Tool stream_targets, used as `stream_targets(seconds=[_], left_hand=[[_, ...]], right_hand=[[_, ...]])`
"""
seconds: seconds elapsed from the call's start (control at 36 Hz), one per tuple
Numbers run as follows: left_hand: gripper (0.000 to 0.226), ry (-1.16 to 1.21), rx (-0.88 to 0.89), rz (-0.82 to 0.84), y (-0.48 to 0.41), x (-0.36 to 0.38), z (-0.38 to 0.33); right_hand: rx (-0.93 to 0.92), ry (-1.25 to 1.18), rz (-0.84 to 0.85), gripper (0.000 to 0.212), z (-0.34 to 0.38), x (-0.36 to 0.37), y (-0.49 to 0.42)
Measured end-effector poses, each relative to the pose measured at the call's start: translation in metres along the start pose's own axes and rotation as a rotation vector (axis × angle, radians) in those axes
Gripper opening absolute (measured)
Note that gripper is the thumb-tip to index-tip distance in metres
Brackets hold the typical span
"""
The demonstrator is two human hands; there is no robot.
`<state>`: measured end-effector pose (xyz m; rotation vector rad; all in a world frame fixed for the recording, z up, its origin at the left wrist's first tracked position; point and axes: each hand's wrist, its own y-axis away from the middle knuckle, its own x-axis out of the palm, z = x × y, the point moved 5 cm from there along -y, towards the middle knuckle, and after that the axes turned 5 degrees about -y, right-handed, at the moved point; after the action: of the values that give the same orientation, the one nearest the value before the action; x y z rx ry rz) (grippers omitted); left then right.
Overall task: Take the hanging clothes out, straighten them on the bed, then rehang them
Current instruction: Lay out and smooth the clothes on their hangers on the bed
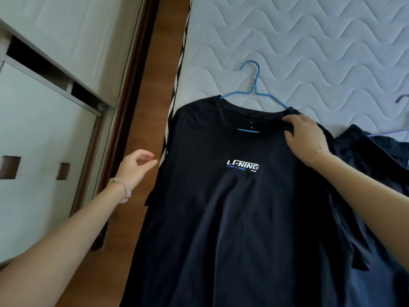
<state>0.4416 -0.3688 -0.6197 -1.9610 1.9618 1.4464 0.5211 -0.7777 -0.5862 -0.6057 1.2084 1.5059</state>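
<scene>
Two hands (137, 165) (305, 138), two dark garments (232, 207) (376, 156), two hangers (254, 87) (401, 98), one bed (309, 41).

A single wide-angle view comes from the person's head, looking forward and steeply down over the side of the bed (309, 41). It sits close: both forearms enter from the bottom corners, and the dark shirt (232, 207) spread on the mattress fills the lower middle of the frame. The view is tilted, so the bed's edge runs slantwise from top centre to bottom left. The wooden floor (141, 120) and the wardrobe (39, 120) take the left side, their lines bent by the lens.
</scene>
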Motion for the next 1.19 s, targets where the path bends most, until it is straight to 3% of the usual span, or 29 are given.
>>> stream_targets(seconds=[0.14,0.31,0.44,0.56,0.64,0.75,0.89,1.03,1.11,1.19], left_hand=[[0.043,0.013,-0.075,0.175,0.025,0.026,0.020],[0.018,-0.036,-0.022,-0.018,0.031,0.031,0.020],[0.028,-0.194,0.053,-0.161,0.030,0.025,0.020],[0.006,-0.094,0.085,-0.144,0.025,0.025,0.014],[0.021,0.075,0.065,-0.079,0.018,0.030,0.004],[0.015,0.153,0.000,-0.072,0.014,0.036,-0.005],[0.022,0.288,-0.133,-0.236,0.001,0.019,0.009],[0.019,0.291,-0.118,-0.477,-0.017,-0.043,0.008],[0.013,0.173,0.036,-0.602,-0.036,-0.086,-0.008],[0.016,-0.062,0.194,-0.601,-0.046,-0.104,-0.033]], right_hand=[[-0.082,0.014,0.125,0.057,0.042,0.037,0.005],[-0.075,0.121,0.103,0.062,0.037,0.063,0.007],[-0.098,0.152,0.107,0.062,0.032,0.063,0.005],[-0.085,0.158,0.107,0.063,0.034,0.064,0.003],[-0.079,0.156,0.101,0.062,0.034,0.064,0.003],[-0.074,0.142,0.107,0.062,0.032,0.065,0.003],[-0.061,0.115,0.108,0.062,0.031,0.062,0.003],[-0.083,0.116,0.087,0.061,0.028,0.061,0.005],[-0.092,0.113,0.082,0.062,0.027,0.061,0.005],[-0.089,0.101,0.079,0.062,0.026,0.060,0.006]])
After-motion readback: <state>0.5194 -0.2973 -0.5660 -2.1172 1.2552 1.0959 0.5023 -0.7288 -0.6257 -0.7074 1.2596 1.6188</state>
